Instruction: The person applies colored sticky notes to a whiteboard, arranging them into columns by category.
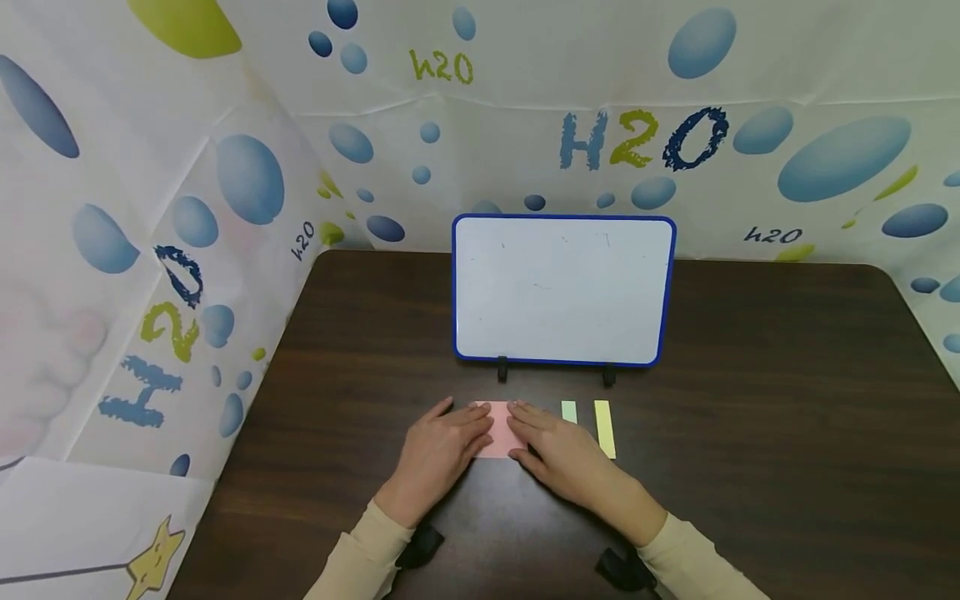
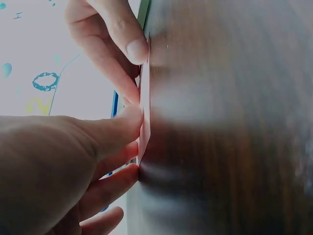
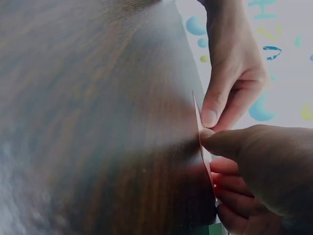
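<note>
A pink square of paper (image 1: 501, 437) lies on the table before the whiteboard, its left and right parts covered by fingers. My left hand (image 1: 438, 450) rests on its left side with fingers extended. From the other side, my right hand (image 1: 558, 454) touches it the same way, fingertips pointing inward. In the left wrist view the paper (image 2: 145, 93) shows edge-on as a thin sheet, with thumbs and fingertips upon it. The right wrist view also has it low along the tabletop, under the tips of both hands.
A narrow green paper strip (image 1: 569, 411) lies just beyond my right hand, partly hidden by it. To its right is a yellow strip (image 1: 604, 429). Behind them a blue-framed whiteboard (image 1: 562, 292) stands on black feet on the dark wooden table (image 1: 787, 417). Printed sheeting (image 1: 510, 150) hangs around.
</note>
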Action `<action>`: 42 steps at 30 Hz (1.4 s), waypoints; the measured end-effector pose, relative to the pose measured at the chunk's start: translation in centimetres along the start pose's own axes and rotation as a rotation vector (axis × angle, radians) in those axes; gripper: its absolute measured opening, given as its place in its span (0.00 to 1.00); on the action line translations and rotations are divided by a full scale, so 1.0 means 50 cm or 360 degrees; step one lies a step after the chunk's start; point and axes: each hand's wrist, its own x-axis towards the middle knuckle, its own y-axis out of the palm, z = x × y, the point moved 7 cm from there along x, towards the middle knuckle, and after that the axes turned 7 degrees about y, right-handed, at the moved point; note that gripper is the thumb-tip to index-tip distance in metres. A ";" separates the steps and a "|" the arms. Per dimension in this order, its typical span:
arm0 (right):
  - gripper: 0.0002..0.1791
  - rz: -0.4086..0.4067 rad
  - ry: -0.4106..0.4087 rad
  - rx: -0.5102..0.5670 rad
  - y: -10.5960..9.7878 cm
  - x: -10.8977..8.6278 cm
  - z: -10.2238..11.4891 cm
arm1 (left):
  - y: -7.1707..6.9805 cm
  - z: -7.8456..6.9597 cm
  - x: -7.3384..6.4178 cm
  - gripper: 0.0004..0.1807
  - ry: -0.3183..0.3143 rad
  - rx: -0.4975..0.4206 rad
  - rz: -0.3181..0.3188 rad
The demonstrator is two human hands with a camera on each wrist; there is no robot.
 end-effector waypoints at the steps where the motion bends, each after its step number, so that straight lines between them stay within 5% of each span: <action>1: 0.27 -0.0004 0.0002 0.0000 0.000 0.000 0.000 | 0.001 0.000 0.001 0.20 -0.0002 -0.0001 0.0000; 11: 0.23 -0.0034 0.0002 0.0015 0.001 0.002 0.002 | 0.003 -0.002 -0.003 0.32 0.0008 0.0023 0.0036; 42: 0.23 -0.0159 -0.0013 0.0048 -0.005 0.003 0.000 | -0.005 0.000 0.006 0.15 -0.0053 -0.0061 -0.0033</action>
